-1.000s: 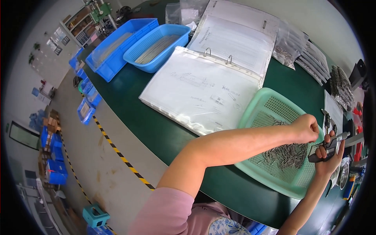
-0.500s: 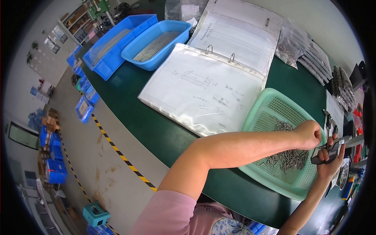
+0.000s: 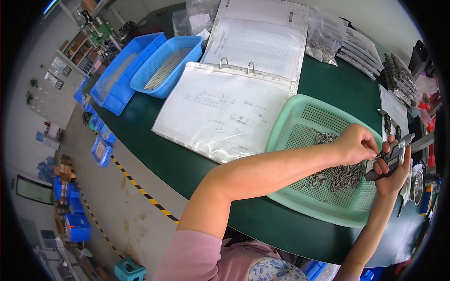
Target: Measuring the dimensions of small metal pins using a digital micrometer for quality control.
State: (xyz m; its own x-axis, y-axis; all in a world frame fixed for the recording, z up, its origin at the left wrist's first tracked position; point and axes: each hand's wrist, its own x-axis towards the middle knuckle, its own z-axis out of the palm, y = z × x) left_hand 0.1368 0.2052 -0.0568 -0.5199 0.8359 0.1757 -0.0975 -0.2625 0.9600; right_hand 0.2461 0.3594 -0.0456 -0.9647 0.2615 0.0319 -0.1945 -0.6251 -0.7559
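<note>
Hands meet at the far right edge of the green surface (image 3: 187,164): the right hand (image 3: 391,171) is closed around a micrometer (image 3: 391,157), while the left hand (image 3: 356,143) pinches at its tip, what it grips unclear. Just under them, the tray (image 3: 290,140) holds many pins (image 3: 335,175), apparently unchecked.

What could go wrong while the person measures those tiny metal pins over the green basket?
The pin pinched in the left hand at the gauge is tiny, so it might slip and drop among the pins in the basket, mixing with the rest. The right hand holds the gauge near the table edge; a fumble could send it off.
</note>
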